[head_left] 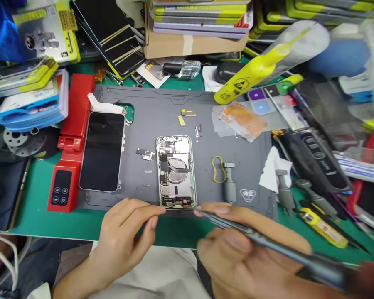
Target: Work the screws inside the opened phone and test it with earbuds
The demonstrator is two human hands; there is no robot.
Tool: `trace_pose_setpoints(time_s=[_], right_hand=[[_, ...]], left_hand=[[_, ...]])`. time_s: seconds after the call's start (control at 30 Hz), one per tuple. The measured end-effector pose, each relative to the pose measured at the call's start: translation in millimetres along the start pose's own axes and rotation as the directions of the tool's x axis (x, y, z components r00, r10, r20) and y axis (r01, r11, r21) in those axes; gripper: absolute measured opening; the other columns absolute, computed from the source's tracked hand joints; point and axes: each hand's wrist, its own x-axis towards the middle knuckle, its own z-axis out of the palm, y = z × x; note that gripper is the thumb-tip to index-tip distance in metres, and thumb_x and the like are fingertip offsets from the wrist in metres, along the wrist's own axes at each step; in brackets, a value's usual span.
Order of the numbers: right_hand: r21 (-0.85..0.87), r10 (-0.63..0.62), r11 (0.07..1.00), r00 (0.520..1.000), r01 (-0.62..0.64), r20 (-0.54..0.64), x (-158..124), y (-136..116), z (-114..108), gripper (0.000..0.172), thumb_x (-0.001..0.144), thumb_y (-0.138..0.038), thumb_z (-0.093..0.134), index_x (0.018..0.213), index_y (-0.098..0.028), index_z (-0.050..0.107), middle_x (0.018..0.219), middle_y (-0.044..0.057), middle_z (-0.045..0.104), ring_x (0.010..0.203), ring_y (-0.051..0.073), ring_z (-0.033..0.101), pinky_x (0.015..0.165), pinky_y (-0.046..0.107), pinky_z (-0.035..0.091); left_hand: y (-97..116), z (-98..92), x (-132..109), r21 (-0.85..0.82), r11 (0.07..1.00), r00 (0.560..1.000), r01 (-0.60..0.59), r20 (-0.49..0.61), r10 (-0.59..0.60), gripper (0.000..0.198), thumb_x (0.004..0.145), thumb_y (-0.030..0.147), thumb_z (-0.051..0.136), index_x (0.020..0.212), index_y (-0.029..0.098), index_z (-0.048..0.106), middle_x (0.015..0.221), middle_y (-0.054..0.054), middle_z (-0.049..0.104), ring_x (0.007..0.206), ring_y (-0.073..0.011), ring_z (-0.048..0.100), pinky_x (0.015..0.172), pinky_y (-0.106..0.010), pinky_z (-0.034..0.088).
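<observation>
In the middle of the grey mat (143, 104) lies an opened phone body (176, 172), its inner boards and a round coil exposed. The index fingertip of my left hand (124, 232) reaches the lower left corner of the phone; thumb and index are apart with nothing between them. My right hand (237, 249) grips a slim dark pen-like tool (268, 243), whose exact kind I cannot make out. Its tip and my right fingertips are at the phone's lower right corner. Small metal parts (147, 154) lie left of the phone, with gold and yellow pieces (188, 112) above it.
A phone screen (102, 151) lies left, beside a red device (68, 166) with buttons. Right are a yellow rubber band (218, 169), a grey tool head (230, 182), a black tool (318, 155) and a yellow bottle (243, 81). Stacked boxes (199, 25) line the back.
</observation>
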Motion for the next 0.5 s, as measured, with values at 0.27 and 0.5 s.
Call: trace_pose_setpoints(time_s=[0.27,0.5], right_hand=[[-0.071,-0.257,0.963,0.966,0.258,0.033,8.1,4.1,24.7,0.067,0.103,-0.006,0.064,0.165,-0.022,0.045,0.113,0.008,0.076,0.089,0.015,0.075,0.086,0.027,0.068],[-0.184,-0.289,0.937,0.954,0.298,0.076,3.9,9.7,22.9,0.074,0.100,-0.012,0.074,0.167,-0.022,0.042,0.108,0.008,0.073,0.082,0.015,0.074,0.077,0.032,0.071]], left_hand=[[-3.5,6.1,0.9,0.072,0.995,0.997,-0.070,0.037,0.068,0.019,0.109,0.012,0.058,0.119,0.020,0.073,0.102,0.002,0.078,0.087,-0.0112,0.065,0.080,-0.027,0.050],[-5.1,7.2,-1.7,0.059,0.994,0.996,-0.087,0.029,0.085,0.019,0.109,0.013,0.057,0.119,0.018,0.072,0.103,0.001,0.079,0.086,-0.0129,0.063,0.078,-0.031,0.049]])
